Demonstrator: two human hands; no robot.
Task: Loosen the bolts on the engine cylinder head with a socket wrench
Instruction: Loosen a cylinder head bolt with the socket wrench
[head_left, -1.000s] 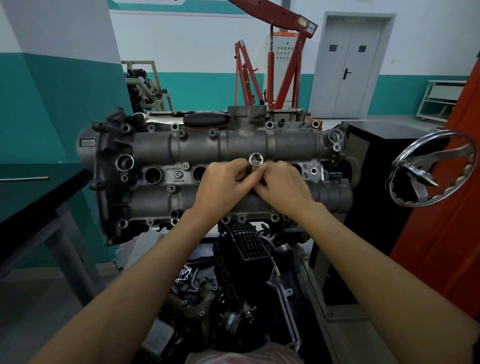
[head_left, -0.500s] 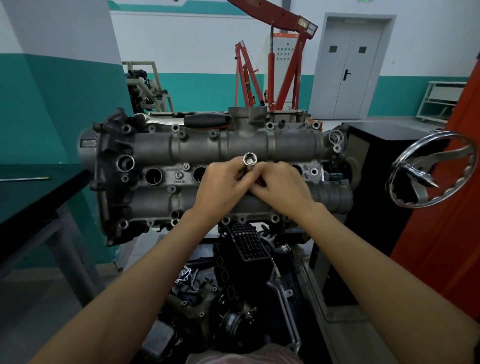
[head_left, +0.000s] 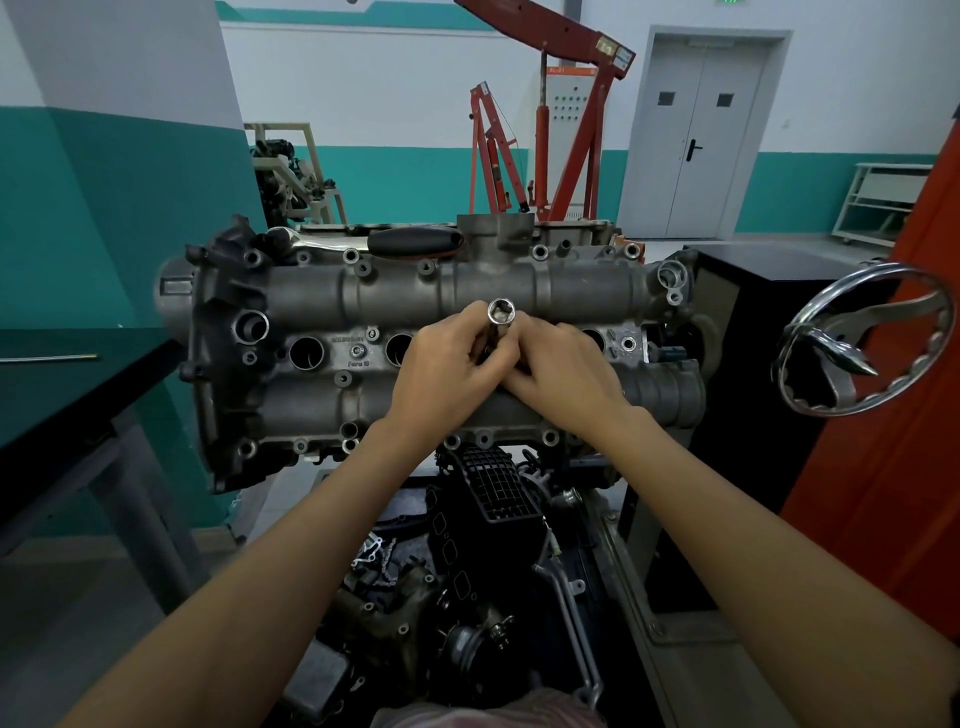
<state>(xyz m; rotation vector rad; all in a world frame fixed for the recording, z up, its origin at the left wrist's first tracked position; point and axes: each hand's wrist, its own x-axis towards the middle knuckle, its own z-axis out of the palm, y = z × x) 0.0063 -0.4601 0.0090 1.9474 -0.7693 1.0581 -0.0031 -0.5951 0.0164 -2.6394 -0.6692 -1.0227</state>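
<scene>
Over grey cylinder head (head_left: 363, 306): both hands' fingers (head_left: 480, 353) grip shiny socket (head_left: 500, 317), hollow end up.

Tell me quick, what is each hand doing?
Left hand: closed around the metal socket, which sticks up above the engine.
Right hand: fingers curled at the socket's lower part, pressed against the left hand; its exact grip is hidden.
</scene>
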